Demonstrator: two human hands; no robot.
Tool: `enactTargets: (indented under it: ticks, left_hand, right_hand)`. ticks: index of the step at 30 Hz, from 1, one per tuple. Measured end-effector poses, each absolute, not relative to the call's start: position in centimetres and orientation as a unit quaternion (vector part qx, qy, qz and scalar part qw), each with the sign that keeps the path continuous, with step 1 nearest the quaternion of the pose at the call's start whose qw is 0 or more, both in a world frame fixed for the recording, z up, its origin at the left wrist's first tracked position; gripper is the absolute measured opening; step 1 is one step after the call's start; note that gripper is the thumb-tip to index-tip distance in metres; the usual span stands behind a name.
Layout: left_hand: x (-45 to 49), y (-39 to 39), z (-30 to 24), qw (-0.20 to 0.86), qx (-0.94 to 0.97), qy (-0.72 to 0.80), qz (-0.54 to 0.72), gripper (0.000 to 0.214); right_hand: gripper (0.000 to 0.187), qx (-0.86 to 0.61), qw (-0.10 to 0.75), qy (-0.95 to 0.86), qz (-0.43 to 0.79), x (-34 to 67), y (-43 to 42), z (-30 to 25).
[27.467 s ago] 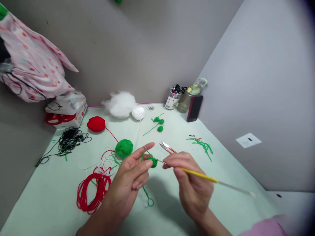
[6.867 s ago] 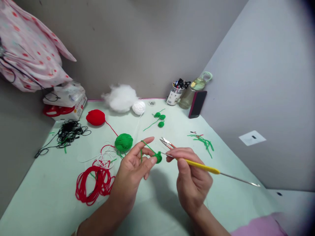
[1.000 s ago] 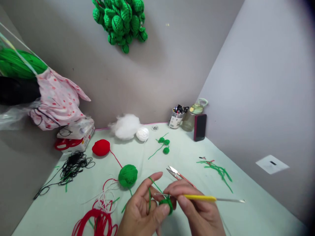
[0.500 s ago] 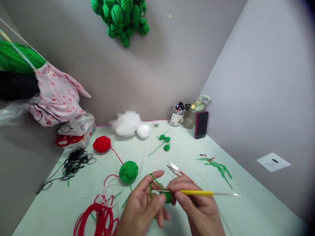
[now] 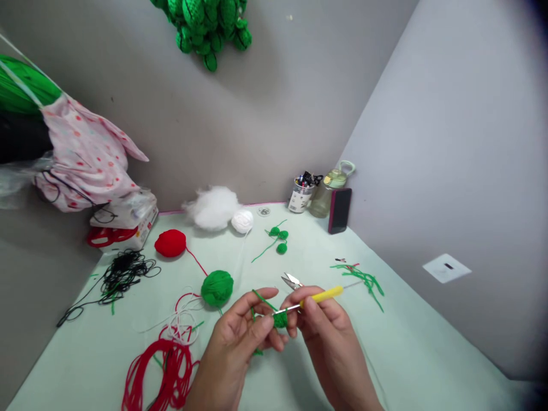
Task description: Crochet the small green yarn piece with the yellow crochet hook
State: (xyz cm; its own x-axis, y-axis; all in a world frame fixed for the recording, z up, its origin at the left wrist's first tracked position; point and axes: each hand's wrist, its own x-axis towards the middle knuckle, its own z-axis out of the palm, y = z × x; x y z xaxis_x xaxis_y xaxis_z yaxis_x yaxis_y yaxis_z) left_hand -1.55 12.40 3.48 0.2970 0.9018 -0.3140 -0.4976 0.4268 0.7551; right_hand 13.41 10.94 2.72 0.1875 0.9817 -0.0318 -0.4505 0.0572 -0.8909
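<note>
The small green piece (image 5: 280, 319) did not look finished: the hook (image 5: 327, 295) was at its top edge, and a line of green yarn (image 5: 264, 299) ran from it up to a raised finger. Some of the piece was made, as it was already a little lump, but how much was left was hard to tell. Three little green balls (image 5: 283, 234) lay farther back on the surface (image 5: 385, 354), and they looked done, with thin tails of yarn hanging off them. The piece was up above the surface, between the two hands, near the front. It was bright green, bumpy and small, and fingers hid part of it, so its whole shape did not show. The left hand (image 5: 240, 337) pinched the piece between its thumb and fingers. The right hand (image 5: 323, 322) gripped the hook by its yellow handle, like a pencil, and its fingertips were right beside the piece. The big green yarn ball (image 5: 217, 288) sat just past the left hand, and it looked like plenty of yarn was left. The small scissors (image 5: 292, 279) lay just behind the right hand, and nobody was holding them.
</note>
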Motion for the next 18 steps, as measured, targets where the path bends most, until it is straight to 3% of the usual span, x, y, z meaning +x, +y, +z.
enactTargets:
  ticks: [8, 15, 18]
  left_hand:
    - [-1.9, 12.3, 3.7, 0.729, 0.314, 0.387, 0.469, 0.030]
    - [-1.4, 11.6, 3.7, 0.666, 0.346, 0.438, 0.494, 0.031]
    - [-1.5, 11.7, 3.9, 0.709, 0.319, 0.422, 0.466, 0.050]
  right_hand:
    - [0.025, -0.408, 0.652, -0.442, 0.462, 14.1, 10.4, 2.9]
    - [0.025, -0.420, 0.561, -0.697, 0.152, 14.2, 9.5, 3.0]
    - [0.032, -0.419, 0.508, -0.752, 0.029, 14.2, 9.3, 2.4]
